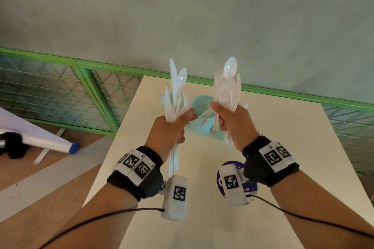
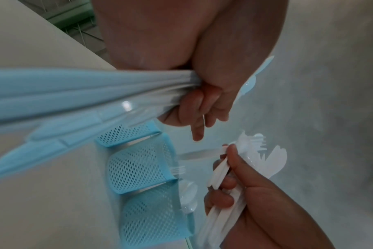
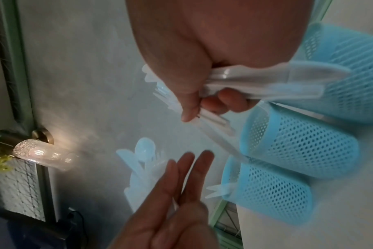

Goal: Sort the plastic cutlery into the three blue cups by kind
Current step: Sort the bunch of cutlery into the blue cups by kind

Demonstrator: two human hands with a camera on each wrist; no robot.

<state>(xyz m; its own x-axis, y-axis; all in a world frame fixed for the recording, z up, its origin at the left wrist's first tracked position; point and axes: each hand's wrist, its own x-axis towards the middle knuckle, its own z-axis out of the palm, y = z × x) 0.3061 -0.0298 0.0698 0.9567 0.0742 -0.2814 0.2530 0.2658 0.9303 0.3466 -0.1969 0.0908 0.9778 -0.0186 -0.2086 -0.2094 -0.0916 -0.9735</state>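
Both hands are raised above the white table (image 1: 287, 147). My left hand (image 1: 174, 127) grips a bundle of white plastic cutlery (image 1: 178, 91), knives and spoons fanning upward; its handles (image 2: 74, 94) stick out below the fist (image 2: 202, 104). My right hand (image 1: 230, 121) grips a second mixed bundle (image 1: 228, 87) with a spoon on top, also seen as handles (image 3: 266, 79). Behind the hands stand three blue mesh cups in a row (image 2: 136, 168), the middle cup (image 1: 202, 107) showing best. A fork (image 2: 178, 169) and spoons (image 2: 188, 193) poke from two cups.
A purple round label (image 1: 249, 186) lies on the table under my right wrist. Green mesh fencing (image 1: 60, 91) runs behind the table below a grey wall. A rolled white sheet with a blue cap (image 1: 50, 143) lies on the floor at left. A lit wall lamp (image 3: 43, 155) shows.
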